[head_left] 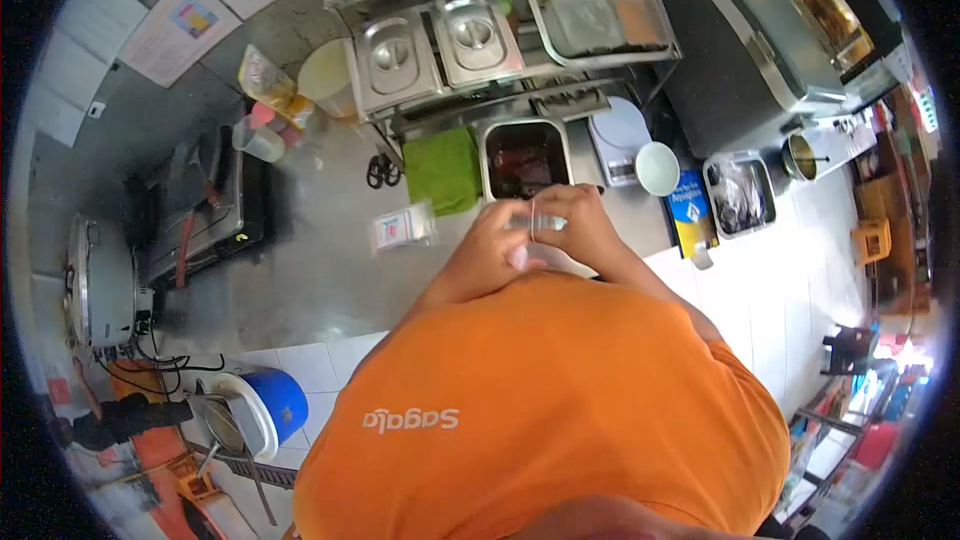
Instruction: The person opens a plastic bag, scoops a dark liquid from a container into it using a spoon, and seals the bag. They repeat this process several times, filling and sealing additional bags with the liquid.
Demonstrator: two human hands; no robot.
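Observation:
My left hand (487,252) and my right hand (583,230) are close together in front of my chest, at the counter's near edge, fingers bent and closed. A thin pale band (533,218) runs between the fingertips, with something clear and shiny beside it; its kind does not show. Something small and whitish (517,257) pokes out of my left hand, mostly hidden. Just beyond the hands sits a steel pan (486,165) with dark reddish contents. A green cloth (440,172) lies to its left, and a small clear packet (402,228) is nearer me.
Right of the pan are a white scale (617,135), a white bowl (657,169) and a steel tray (768,202) of dark wrapped items. Black scissors (382,171) lie left. Lidded steel pans (396,57) fill the shelf above. A blue bucket (285,405) stands at lower left.

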